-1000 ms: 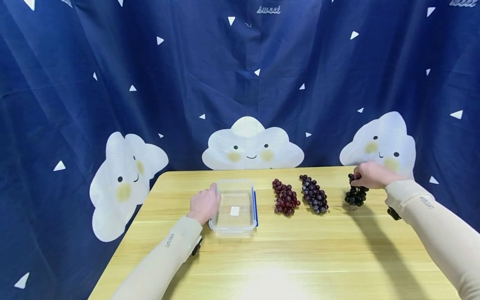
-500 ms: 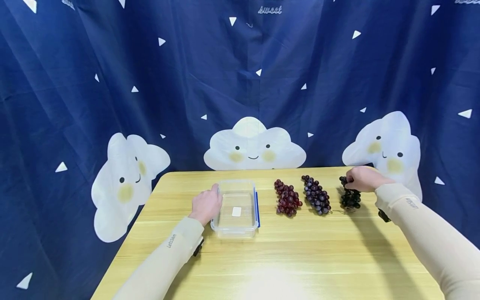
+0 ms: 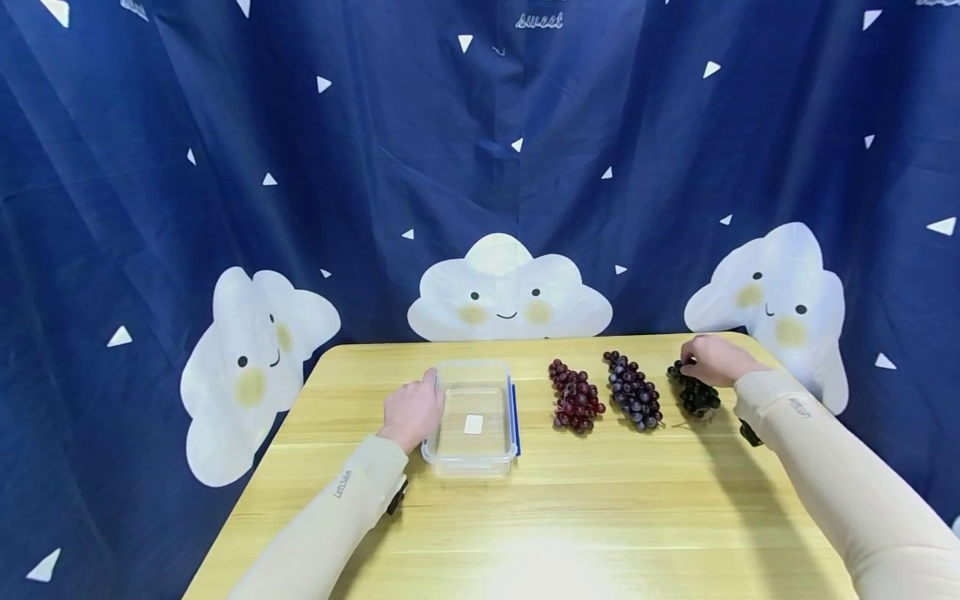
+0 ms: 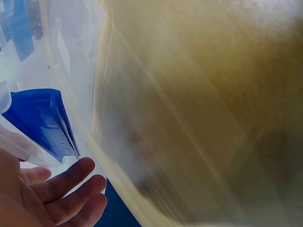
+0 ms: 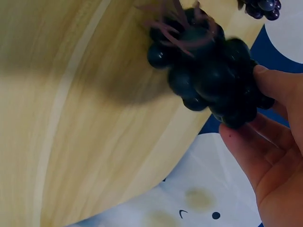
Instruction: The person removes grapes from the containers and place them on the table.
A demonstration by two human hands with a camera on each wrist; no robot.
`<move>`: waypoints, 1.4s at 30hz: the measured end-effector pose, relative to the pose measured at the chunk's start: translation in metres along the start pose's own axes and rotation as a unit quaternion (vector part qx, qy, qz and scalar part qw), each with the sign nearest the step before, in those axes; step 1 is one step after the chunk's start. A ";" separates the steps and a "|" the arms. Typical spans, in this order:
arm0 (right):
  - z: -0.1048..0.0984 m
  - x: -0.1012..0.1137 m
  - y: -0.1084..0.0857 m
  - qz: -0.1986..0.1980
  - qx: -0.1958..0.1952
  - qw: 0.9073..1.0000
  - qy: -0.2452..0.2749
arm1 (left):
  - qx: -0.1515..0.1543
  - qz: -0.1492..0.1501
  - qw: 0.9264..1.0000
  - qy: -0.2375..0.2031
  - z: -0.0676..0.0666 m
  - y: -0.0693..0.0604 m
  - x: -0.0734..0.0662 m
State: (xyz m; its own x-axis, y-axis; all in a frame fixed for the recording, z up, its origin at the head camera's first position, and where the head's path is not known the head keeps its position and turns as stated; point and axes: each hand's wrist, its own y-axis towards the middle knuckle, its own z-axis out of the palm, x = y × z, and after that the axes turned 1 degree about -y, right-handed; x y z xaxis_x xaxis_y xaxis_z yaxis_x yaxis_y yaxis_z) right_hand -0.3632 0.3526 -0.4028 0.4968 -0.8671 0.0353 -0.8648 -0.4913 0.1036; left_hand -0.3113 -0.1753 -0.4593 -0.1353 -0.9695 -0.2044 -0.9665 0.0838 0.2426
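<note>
My right hand pinches a bunch of black grapes near its upper end, at the right of the table. In the right wrist view thumb and fingers are on one end of these dark grapes, and a brownish stem shows at the other. My left hand is at the left rim of a clear plastic container. The left wrist view has its fingers by a blue latch flap, with one digit behind the clear rim. Red grapes and dark purple grapes lie between container and black bunch.
The light wooden table ends at a blue curtain printed with white clouds. A blue latch hangs along the container's right side. Through the clear container a small white square shows.
My right hand has moved left and lowered the black grapes beside the purple bunch, so the bunch now slants along the tabletop. My left hand and the container have stayed in place.
</note>
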 end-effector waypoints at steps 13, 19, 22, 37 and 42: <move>0.021 -0.009 -0.004 0.075 0.023 0.996 0.054 | 0.009 -0.002 1.000 -0.012 -0.004 0.004 -0.003; 0.020 -0.006 -0.010 0.108 0.038 0.992 0.061 | 0.012 -0.002 1.000 -0.011 -0.003 0.006 -0.003; 0.016 -0.004 -0.011 0.128 0.044 0.989 0.065 | 0.017 -0.005 1.000 -0.010 -0.003 0.007 -0.001; 0.027 0.002 -0.018 0.158 0.104 0.967 0.168 | 0.010 0.005 1.000 -0.006 -0.001 0.001 0.002; 0.033 0.002 -0.021 0.154 0.091 0.965 0.193 | 0.008 0.007 1.000 -0.008 0.001 0.000 0.001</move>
State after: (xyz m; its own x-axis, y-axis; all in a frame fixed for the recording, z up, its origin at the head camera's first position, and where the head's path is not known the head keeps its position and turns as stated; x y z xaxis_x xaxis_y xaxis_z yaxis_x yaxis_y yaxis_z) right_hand -0.3468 0.3583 -0.4380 0.1735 -0.8962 0.4083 -0.9567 -0.2518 -0.1462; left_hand -0.3115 -0.1759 -0.4603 -0.1513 -0.9646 -0.2158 -0.9678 0.1001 0.2311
